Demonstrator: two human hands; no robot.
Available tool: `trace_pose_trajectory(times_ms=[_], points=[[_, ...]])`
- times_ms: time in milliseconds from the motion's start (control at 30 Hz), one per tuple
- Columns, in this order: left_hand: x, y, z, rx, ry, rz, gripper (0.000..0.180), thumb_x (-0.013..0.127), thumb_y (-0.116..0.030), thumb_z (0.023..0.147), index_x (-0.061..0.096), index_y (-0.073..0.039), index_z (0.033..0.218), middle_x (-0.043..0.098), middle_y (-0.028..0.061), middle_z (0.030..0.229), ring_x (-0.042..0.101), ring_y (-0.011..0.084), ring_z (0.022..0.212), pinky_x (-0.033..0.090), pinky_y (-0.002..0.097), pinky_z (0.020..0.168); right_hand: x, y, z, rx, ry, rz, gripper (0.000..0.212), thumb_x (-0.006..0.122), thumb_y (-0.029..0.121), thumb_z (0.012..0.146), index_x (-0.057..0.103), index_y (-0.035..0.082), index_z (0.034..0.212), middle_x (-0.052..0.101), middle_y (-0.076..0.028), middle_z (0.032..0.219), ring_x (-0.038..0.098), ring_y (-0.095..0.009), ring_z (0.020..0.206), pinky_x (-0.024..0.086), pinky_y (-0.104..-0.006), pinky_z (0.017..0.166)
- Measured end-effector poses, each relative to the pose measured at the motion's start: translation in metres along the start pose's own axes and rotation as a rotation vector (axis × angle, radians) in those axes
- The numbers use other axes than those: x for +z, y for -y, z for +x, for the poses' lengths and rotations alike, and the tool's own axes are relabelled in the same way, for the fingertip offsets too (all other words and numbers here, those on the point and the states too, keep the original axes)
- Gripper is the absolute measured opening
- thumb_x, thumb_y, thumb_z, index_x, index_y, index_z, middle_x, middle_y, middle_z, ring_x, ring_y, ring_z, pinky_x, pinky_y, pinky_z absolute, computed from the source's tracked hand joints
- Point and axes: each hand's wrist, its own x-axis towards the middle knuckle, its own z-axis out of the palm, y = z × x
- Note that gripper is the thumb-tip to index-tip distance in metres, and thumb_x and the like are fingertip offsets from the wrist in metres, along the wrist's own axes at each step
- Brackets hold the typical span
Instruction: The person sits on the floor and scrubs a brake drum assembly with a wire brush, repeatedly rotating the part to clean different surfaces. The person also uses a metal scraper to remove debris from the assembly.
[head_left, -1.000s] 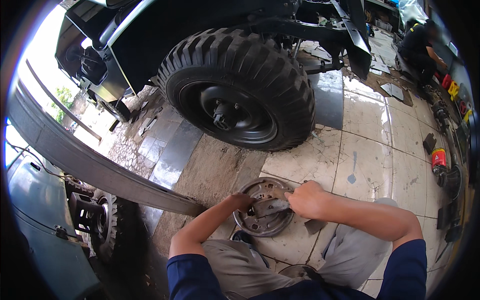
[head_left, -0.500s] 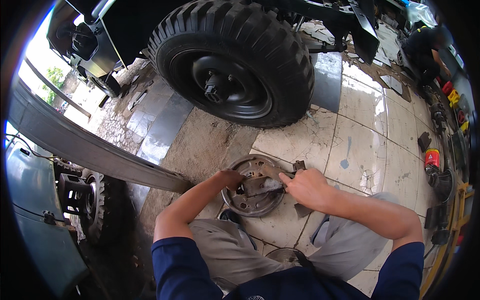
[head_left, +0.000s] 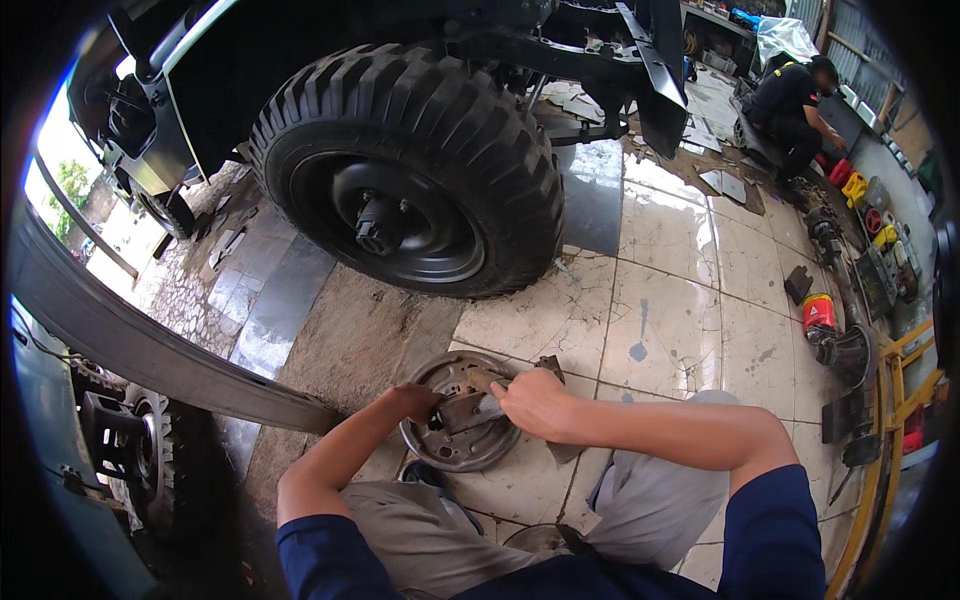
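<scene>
A round, worn metal brake backing plate [head_left: 478,462] lies on the tiles between my feet. Across it rests a curved brake shoe [head_left: 465,412], grey-brown and rusty. My left hand [head_left: 415,402] is closed at the shoe's left end; its fingertips are partly hidden. From the right, my right hand [head_left: 540,403] grips the shoe's other end, with the fingers wrapped round it. Just beyond this hand a small dark metal piece [head_left: 550,366] sits on the floor. Another flat dark piece [head_left: 566,453] lies below my right wrist.
A large vehicle tyre [head_left: 410,170] stands ahead, under a raised chassis. A grey metal post [head_left: 180,340] slants in at left beside another wheel [head_left: 155,450]. At right are a red can [head_left: 818,312], metal parts and a yellow frame [head_left: 890,430]. A person [head_left: 790,110] crouches far right.
My view has shifted, so the scene sits lower and further left. Both hands stay at the brake shoe on the plate, and the person at far right shows more fully.
</scene>
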Motion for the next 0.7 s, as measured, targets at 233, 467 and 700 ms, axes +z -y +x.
trace_pose_trajectory(times_ms=[233, 467, 700], points=[[0.016, 0.006, -0.001, 0.009, -0.016, -0.018, 0.053, 0.070, -0.027, 0.078, 0.059, -0.021, 0.129, 0.071, 0.0149, 0.105, 0.067, 0.0316, 0.103, 0.054, 0.0429, 0.085, -0.016, 0.016, -0.011, 0.029, 0.041, -0.009, 0.051, 0.052, 0.014, 0.091, 0.050, 0.001, 0.140, 0.070, -0.009, 0.078, 0.070, -0.025, 0.075, 0.053, -0.0371, 0.058], [0.029, 0.022, 0.011, -0.027, 0.040, 0.061, 0.065, 0.070, -0.029, 0.080, 0.048, -0.020, 0.141, 0.069, 0.0172, 0.110, 0.065, 0.0353, 0.106, 0.051, 0.0452, 0.090, -0.015, 0.007, -0.003, -0.035, -0.034, -0.015, 0.046, 0.051, 0.014, 0.093, 0.052, 0.001, 0.138, 0.071, -0.007, 0.079, 0.071, -0.024, 0.073, 0.053, -0.0378, 0.057], [0.019, 0.013, 0.017, -0.010, 0.045, 0.065, 0.057, 0.068, -0.024, 0.080, 0.054, -0.017, 0.135, 0.070, 0.0170, 0.106, 0.066, 0.0346, 0.104, 0.052, 0.0439, 0.089, 0.010, 0.000, 0.000, -0.005, -0.045, -0.073, 0.051, 0.053, 0.013, 0.092, 0.049, 0.002, 0.141, 0.070, -0.006, 0.079, 0.070, -0.023, 0.075, 0.054, -0.0340, 0.058]])
